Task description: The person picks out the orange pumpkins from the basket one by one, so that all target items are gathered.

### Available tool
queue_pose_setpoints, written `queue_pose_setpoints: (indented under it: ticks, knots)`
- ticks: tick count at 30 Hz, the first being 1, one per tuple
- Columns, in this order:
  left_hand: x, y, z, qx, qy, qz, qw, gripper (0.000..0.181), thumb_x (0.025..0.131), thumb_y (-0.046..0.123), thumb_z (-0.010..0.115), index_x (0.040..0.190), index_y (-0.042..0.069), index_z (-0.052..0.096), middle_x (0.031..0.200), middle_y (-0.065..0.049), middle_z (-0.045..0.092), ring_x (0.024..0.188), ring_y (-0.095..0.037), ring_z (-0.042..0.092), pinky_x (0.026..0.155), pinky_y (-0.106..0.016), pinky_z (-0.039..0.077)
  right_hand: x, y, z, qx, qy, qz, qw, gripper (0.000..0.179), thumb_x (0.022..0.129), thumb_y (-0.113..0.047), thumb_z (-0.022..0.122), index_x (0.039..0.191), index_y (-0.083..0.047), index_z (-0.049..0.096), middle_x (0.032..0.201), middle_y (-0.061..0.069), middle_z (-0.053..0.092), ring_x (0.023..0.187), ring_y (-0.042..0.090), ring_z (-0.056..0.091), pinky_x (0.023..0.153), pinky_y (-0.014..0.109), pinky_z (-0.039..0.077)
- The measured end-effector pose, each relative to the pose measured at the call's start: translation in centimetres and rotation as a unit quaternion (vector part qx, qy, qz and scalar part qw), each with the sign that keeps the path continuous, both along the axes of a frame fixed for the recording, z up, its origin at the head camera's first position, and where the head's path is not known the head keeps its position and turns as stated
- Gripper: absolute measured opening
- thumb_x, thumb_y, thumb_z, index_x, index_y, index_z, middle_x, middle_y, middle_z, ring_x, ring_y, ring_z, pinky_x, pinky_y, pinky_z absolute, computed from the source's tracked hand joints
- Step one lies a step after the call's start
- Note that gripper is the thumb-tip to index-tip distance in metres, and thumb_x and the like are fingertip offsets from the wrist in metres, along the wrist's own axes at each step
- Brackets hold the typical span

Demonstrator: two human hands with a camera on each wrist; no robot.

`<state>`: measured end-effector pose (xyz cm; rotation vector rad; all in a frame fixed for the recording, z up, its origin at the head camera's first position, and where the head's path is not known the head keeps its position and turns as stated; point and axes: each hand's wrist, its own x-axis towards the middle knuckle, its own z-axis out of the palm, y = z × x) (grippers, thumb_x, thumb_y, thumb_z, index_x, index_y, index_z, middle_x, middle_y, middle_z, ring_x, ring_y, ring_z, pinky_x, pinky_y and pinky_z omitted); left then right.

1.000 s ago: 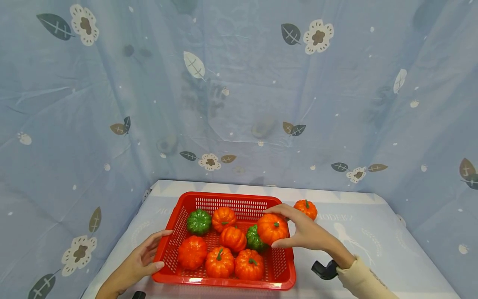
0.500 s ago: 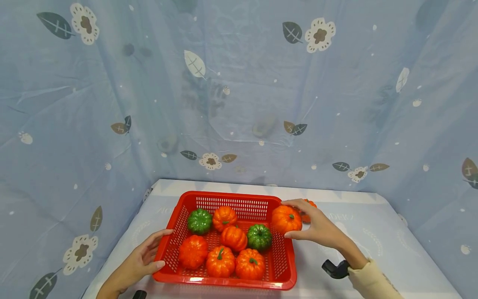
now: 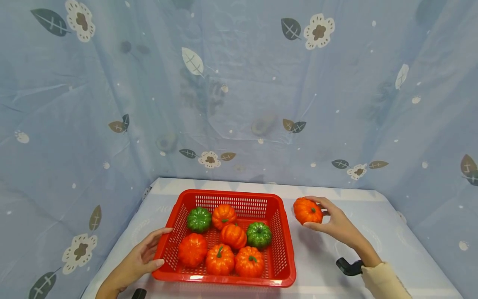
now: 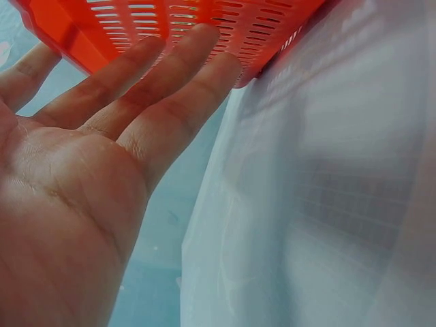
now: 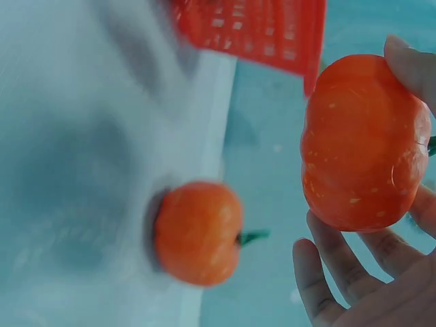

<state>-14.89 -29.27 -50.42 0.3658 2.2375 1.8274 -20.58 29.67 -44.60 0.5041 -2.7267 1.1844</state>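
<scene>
In the head view my right hand [image 3: 337, 222] grips a small orange pumpkin [image 3: 307, 211] over the table, to the right of the basket. The right wrist view has this pumpkin [image 5: 364, 143] between thumb and fingers, raised off the surface. A second orange pumpkin [image 5: 199, 233] with a green stem sits on the table below; from the head it is mostly hidden behind the held one. My left hand [image 3: 136, 261] rests at the left side of the red plastic basket [image 3: 224, 280]. Its fingers lie extended against the slotted wall [image 4: 252, 20] in the left wrist view.
Inside the basket are several orange pumpkins, one of them at the front [image 3: 220, 261], a green pumpkin [image 3: 199, 220] at the back left and another green pumpkin [image 3: 259, 235] at the right. A patterned blue cloth [image 3: 239, 104] surrounds the white table [image 3: 336, 278].
My right hand has carried the orange pumpkin rightward, from above the basket past its right rim. The green pumpkin beneath it is uncovered. My left hand stays at the basket.
</scene>
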Motion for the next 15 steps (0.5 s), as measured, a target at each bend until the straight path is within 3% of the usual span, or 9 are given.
queue_pose_setpoints:
  ticks: [8, 15]
  knots:
    - [-0.1, 0.0, -0.1, -0.005, 0.015, 0.0, 0.9999, 0.069, 0.094, 0.006, 0.07, 0.155, 0.013, 0.038, 0.156, -0.023, 0.037, 0.123, -0.009, 0.058, 0.095, -0.027, 0.054, -0.6, 3.1, -1.6, 0.0, -0.049, -0.066, 0.9966, 0.082, 0.085, -0.046, 0.083, 0.153, -0.019, 0.046, 0.15, 0.017, 0.046, 0.118, 0.038, 0.055, 0.09, 0.049, 0.053]
    - [-0.2, -0.2, -0.3, 0.001, 0.023, -0.013, 0.9997, 0.068, 0.095, 0.002, 0.067, 0.155, 0.012, 0.037, 0.156, -0.024, 0.036, 0.123, -0.009, 0.057, 0.095, -0.025, 0.053, -1.0, 5.6, -3.1, -0.006, -0.089, -0.107, 0.9902, 0.085, 0.087, -0.048, 0.08, 0.157, -0.021, 0.04, 0.154, 0.021, 0.039, 0.122, 0.042, 0.05, 0.092, 0.054, 0.05]
